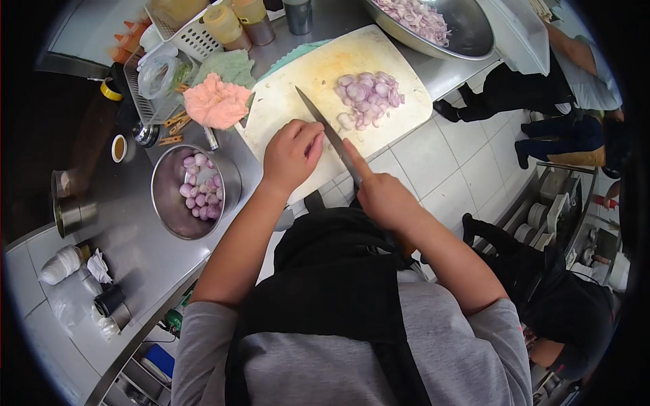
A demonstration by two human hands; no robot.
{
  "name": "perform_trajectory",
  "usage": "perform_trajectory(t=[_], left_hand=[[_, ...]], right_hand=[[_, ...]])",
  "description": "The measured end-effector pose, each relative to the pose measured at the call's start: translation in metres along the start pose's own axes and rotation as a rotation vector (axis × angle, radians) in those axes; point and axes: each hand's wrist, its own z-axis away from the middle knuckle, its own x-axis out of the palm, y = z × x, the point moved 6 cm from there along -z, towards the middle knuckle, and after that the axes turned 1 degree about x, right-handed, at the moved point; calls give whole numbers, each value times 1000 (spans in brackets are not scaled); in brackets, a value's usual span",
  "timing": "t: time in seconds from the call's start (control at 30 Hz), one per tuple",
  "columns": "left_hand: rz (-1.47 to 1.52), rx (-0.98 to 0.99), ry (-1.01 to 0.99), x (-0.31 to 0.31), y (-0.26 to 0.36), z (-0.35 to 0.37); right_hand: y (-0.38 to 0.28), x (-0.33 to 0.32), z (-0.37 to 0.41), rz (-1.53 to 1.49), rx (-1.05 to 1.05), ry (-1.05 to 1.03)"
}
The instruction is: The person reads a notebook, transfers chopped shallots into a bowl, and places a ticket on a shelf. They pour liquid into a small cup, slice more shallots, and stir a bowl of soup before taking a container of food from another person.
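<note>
Firstly, the head view, the only one on file. The left hand (291, 159) rests on the near edge of the white cutting board (318, 64). Its fingers (310, 143) are clenched under, with the knuckles close against the flat of the blade. Whatever lies beneath them is hidden, so I cannot tell whether they grip anything.

The right hand (382, 196) grasps the handle of the knife (323, 127), forefinger stretched along the back of the blade. The knife lies aslant over the board between the two hands, tip pointing away from the person.

A heap of sliced shallots (369, 98) sits on the far right part of the board, apart from the blade. The board lies on a steel desk (128, 243), with a green cloth (233, 64) just beside its far left corner.

Left of the board are a pink cloth (217, 101), some wooden pegs (175, 126) and a round metal pot (166, 203) holding whole peeled shallots (200, 189). Beyond the board, a wide steel bowl (474, 34) holds more slices.

To the right, on the tiled floor (440, 162), one co-worker (575, 68) stands far off and a second co-worker (575, 318) is nearer.
</note>
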Motion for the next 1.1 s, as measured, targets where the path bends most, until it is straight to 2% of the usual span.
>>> perform_trajectory(t=[0.07, 0.2, 0.27, 0.43, 0.6, 0.67, 0.83, 0.93, 1.03, 1.1], left_hand=[[117, -156, -4, -2, -6, 1], [134, -156, -58, 1, -9, 0], [185, -173, 10, -2, -8, -2], [156, -148, -34, -10, -4, -3], [116, -139, -117, -11, -9, -6], [26, 19, -130, -11, -5, -10], [41, 42, -171, -9, -6, -16], [23, 42, -178, -7, -8, -12], [10, 51, -147, -7, -9, -11], [4, 59, -119, -8, -8, -13]], right_hand=[[4, -4, -3, 20, 32, 16], [14, -25, -9, 56, 99, 81], [10, -32, -8, 84, 100, 97], [-13, -15, -15, 209, 21, -50], [-23, -37, -15, 255, 19, -85], [-29, -51, -14, 268, 18, -106], [-42, -64, -6, 362, 58, -211], [-43, -61, -4, 338, 55, -205], [-27, -22, -22, 374, 74, -141], [-27, -26, -28, 361, 68, -129]])
